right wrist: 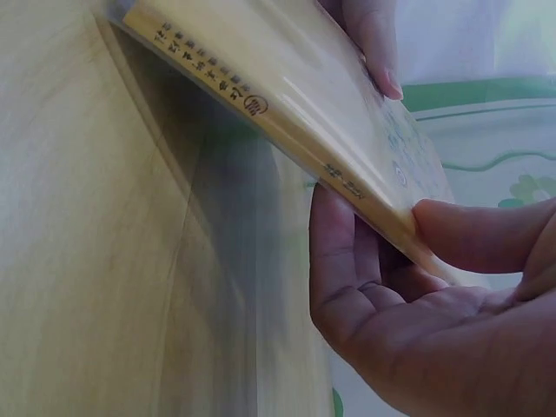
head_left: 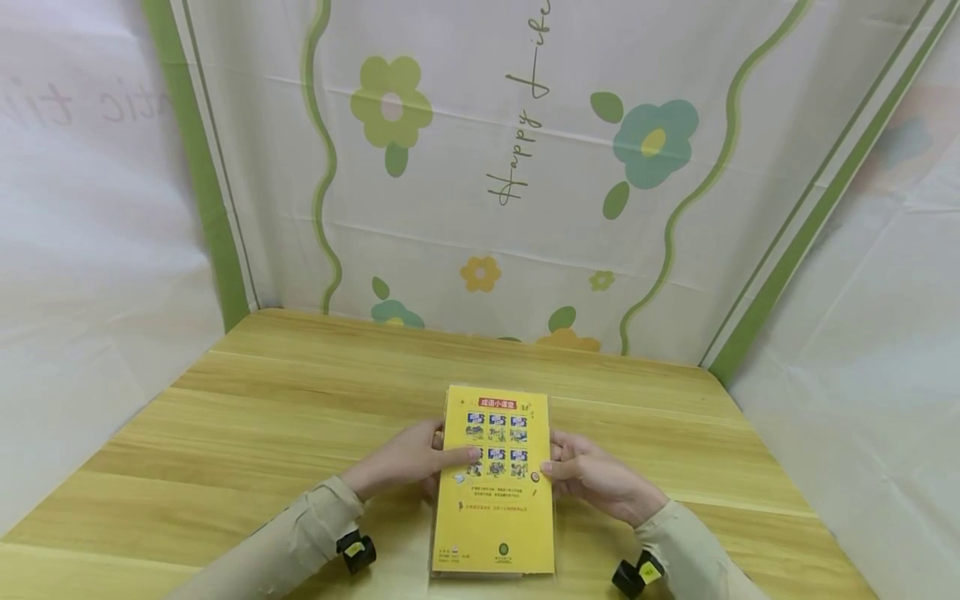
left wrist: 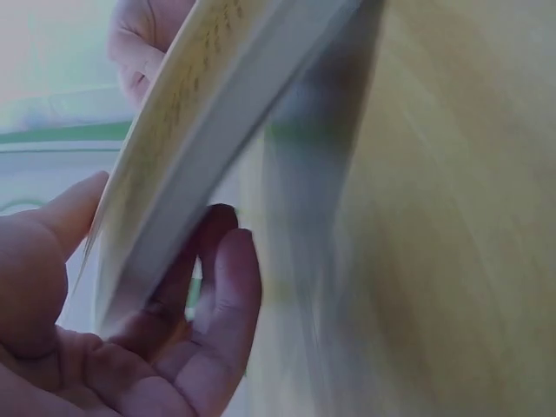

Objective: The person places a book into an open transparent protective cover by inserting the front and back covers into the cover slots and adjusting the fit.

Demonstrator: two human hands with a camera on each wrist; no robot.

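Observation:
A yellow book (head_left: 495, 500) with small pictures on its cover is held a little above the wooden table (head_left: 262, 417), near the front edge. My left hand (head_left: 420, 458) grips its left edge, thumb on the cover and fingers (left wrist: 221, 295) underneath against the page block (left wrist: 174, 191). My right hand (head_left: 588, 477) grips the right edge, where the spine (right wrist: 287, 113) shows printed characters, with the thumb (right wrist: 478, 234) on top and the fingers (right wrist: 339, 261) below. The book is tilted off the tabletop in both wrist views.
A white cloth with green stripes and flowers (head_left: 525, 167) hangs behind the table, and white sheets (head_left: 90, 292) close off both sides. Black wrist cameras (head_left: 356, 550) sit on both beige sleeves.

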